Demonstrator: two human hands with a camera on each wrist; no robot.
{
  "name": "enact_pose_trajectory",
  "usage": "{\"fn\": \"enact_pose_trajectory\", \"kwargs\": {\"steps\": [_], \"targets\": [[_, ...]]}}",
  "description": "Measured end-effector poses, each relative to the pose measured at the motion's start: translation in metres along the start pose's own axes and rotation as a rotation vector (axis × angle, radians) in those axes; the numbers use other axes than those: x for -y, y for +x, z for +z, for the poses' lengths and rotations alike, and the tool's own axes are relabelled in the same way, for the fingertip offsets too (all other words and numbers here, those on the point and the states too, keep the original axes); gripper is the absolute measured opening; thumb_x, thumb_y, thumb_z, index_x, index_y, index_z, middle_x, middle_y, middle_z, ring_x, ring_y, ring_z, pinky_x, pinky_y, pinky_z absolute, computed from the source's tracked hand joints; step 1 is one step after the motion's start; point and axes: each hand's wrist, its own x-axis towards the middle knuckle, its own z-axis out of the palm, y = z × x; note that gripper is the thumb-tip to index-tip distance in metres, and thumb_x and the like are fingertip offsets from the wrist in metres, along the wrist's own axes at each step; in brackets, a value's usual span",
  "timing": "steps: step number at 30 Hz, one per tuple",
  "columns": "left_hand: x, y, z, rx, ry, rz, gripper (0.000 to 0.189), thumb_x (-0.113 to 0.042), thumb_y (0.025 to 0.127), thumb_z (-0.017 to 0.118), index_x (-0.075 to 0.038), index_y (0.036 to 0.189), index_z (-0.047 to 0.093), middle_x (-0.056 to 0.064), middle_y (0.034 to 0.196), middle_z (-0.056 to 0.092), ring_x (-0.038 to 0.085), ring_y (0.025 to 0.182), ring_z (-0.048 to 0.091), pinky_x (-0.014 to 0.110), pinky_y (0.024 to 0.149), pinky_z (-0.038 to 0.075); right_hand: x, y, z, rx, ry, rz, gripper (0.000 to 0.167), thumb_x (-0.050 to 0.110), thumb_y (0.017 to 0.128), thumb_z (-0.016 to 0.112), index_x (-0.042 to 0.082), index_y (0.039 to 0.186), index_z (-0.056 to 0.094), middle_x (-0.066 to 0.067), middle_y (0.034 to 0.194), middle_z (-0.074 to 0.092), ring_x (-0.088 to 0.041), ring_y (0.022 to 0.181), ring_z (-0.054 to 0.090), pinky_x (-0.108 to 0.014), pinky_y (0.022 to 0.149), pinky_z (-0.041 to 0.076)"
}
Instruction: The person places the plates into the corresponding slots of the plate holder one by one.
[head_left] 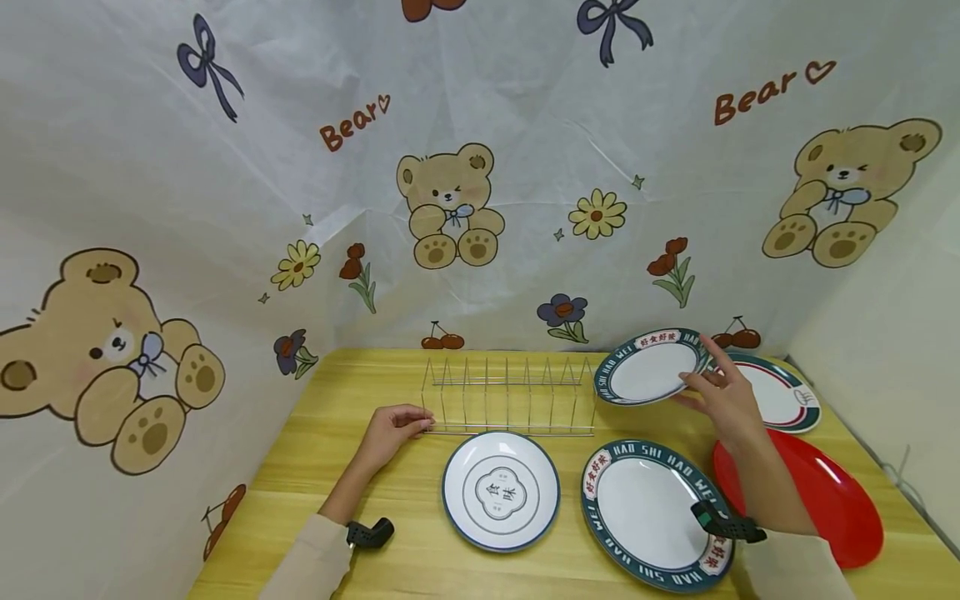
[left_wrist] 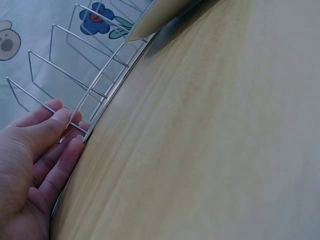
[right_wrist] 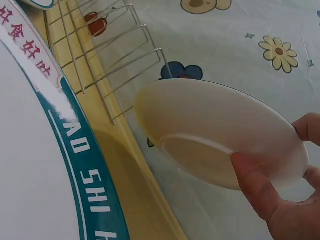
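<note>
Holds a small green-rimmed plate (head_left: 641, 372) aloft and tilted over the back right of the desk (head_left: 315, 429), just right of the wire rack (head_left: 507, 382)! Grips it at its right side, pinching with thumb and fingers of the right hand (head_left: 726, 404). Pinches the rack's near left corner too, with the left hand (head_left: 393, 429). Looks like mid-transfer toward the slots; calls for a swing left, a turn onto edge, a careful line-up between wires. Has a blue-rimmed plate (head_left: 501, 492) before the rack, a large green-rimmed plate (head_left: 648, 508) beside it, a red plate (head_left: 828, 500) near the desk's right edge.
</note>
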Motion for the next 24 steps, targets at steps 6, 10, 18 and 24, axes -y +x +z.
{"fn": "enact_pose_trajectory", "kwargs": {"steps": [6, 10, 18, 24], "targets": [[0.000, 0.000, 0.000, 0.001, 0.000, 0.022, 0.015, -0.004, 0.092, 0.073, 0.002, 0.106, 0.076, 0.017, 0.101, 0.076, 0.022, 0.090, 0.075, 0.030, 0.072, 0.063, 0.017, -0.008, 0.002, -0.021, 0.027, -0.031, 0.073, 0.027, 0.100, 0.067, 0.050, 0.157, 0.028, -0.023, 0.150, 0.028, -0.004, 0.096, 0.060, -0.025, 0.072, 0.061], [0.001, -0.001, -0.001, -0.002, 0.001, 0.019, 0.015, -0.005, 0.092, 0.074, 0.001, 0.106, 0.076, 0.016, 0.101, 0.076, 0.022, 0.090, 0.075, 0.029, 0.072, 0.063, 0.026, -0.014, 0.005, -0.029, 0.030, -0.072, 0.073, 0.026, 0.099, 0.068, 0.048, 0.157, 0.030, -0.016, 0.141, 0.038, -0.005, 0.096, 0.061, -0.025, 0.071, 0.061], [0.002, -0.004, 0.000, 0.005, 0.004, -0.007, 0.013, -0.006, 0.093, 0.073, -0.002, 0.105, 0.077, 0.014, 0.100, 0.076, 0.020, 0.089, 0.075, 0.031, 0.073, 0.063, 0.038, -0.026, 0.009, -0.027, 0.055, -0.130, 0.075, 0.025, 0.096, 0.072, 0.044, 0.157, 0.033, -0.002, 0.121, 0.047, -0.008, 0.100, 0.057, -0.026, 0.067, 0.061], [0.000, 0.000, 0.001, -0.003, 0.003, 0.012, 0.014, -0.006, 0.093, 0.073, -0.001, 0.105, 0.077, 0.014, 0.099, 0.076, 0.020, 0.089, 0.075, 0.030, 0.072, 0.063, 0.052, -0.038, 0.011, -0.037, 0.082, -0.169, 0.075, 0.027, 0.094, 0.074, 0.041, 0.157, 0.035, -0.003, 0.118, 0.047, -0.010, 0.098, 0.059, -0.026, 0.066, 0.061]]}}
